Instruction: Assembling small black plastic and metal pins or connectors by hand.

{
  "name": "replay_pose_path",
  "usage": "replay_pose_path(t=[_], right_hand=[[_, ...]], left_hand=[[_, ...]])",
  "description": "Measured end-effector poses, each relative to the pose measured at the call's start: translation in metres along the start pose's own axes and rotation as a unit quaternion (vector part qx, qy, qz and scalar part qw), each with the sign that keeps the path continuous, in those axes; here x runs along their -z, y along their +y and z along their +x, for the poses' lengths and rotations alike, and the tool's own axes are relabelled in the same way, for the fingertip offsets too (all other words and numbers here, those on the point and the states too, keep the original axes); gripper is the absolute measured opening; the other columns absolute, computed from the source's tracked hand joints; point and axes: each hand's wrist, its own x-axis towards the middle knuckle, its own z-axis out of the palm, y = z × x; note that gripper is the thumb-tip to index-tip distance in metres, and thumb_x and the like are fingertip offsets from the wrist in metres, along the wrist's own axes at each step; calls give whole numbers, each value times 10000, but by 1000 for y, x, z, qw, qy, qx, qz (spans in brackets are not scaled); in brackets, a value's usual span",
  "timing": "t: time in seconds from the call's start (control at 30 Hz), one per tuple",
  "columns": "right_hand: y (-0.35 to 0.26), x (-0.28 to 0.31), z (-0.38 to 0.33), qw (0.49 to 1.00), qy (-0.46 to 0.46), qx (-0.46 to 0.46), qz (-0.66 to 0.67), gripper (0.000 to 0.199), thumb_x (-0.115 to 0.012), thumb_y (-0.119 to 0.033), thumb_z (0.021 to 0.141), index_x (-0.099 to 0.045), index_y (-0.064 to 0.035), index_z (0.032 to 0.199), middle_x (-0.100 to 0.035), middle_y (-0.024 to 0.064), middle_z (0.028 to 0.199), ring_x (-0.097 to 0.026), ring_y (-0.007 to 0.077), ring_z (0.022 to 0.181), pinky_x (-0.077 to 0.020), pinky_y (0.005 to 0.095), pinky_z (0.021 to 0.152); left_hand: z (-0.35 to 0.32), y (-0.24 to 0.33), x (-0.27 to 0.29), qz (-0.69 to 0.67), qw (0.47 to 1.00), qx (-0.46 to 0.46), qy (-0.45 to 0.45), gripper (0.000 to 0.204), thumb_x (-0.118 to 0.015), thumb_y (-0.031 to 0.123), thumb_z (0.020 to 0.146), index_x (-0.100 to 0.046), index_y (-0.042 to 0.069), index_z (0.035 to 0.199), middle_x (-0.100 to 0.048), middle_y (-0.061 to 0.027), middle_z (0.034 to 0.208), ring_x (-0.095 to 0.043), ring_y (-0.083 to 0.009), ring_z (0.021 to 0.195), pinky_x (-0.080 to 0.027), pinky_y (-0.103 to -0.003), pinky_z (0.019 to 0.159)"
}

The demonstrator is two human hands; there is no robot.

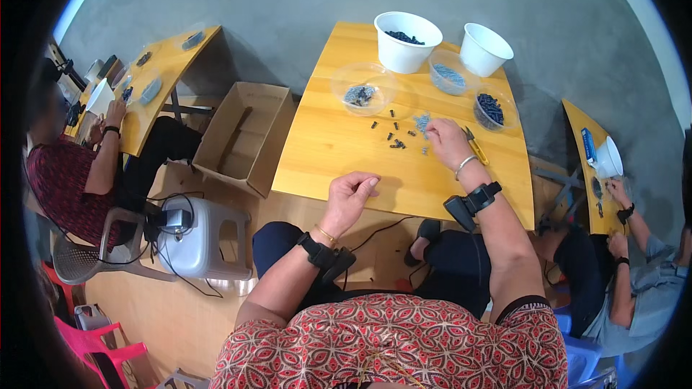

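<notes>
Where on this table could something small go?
The wooden table is bare along its left edge, in front of the left clear bowl, and at the front between the left hand and right hand. The far right is crowded with white tubs and clear bowls; loose black parts dot the middle.

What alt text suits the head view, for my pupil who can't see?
A person's right hand is at a pile of grey-blue pieces on a wooden table, the left hand near its front edge. Also there: small dark pieces, a yellow-handled tool, three clear bowls and two white tubs. Two co-workers sit at other tables.
</notes>
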Motion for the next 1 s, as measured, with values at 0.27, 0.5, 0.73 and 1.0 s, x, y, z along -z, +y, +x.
replay_pose_path(t=[0.27, 0.5, 0.73, 1.0], right_hand=[[-14, -22, 17, 985, -4, 119, -121, 46, -581, -77, 757, -581, -50, 794, -564, 120, 843, -501, 303, 900, -398, 409, 804], [-5, -30, 17, 982, 19, 143, -123, 35, -576, -64, 745, -567, -41, 770, -559, 121, 828, -500, 311, 885, -401, 415, 786], [-9, -18, 10, 990, 22, 134, -26, 56, -572, -34, 734, -518, -20, 740, -555, 152, 768, -520, 337, 782, -427, 411, 716], [1, -22, 7, 987, 14, 149, -62, 59, -576, -54, 753, -541, -19, 785, -565, 161, 787, -526, 352, 811, -432, 415, 723]], left_hand=[[9, -3, 8, -65, 996, 15, -57, 138, -575, 91, 870, -633, -18, 933, -640, -40, 821, -606, -102, 696, -485, -214, 647], [5, -3, 6, -64, 996, 5, -61, 138, -572, 92, 871, -630, -20, 929, -640, -40, 829, -605, -98, 704, -488, -218, 651], [6, 2, 9, -2, 998, 0, -59, 147, -569, 105, 873, -628, -21, 921, -629, -33, 780, -597, -94, 694, -479, -221, 642], [9, 2, 3, -21, 998, 2, -63, 141, -569, 94, 870, -628, -21, 925, -624, -33, 784, -594, -92, 692, -479, -221, 651]])
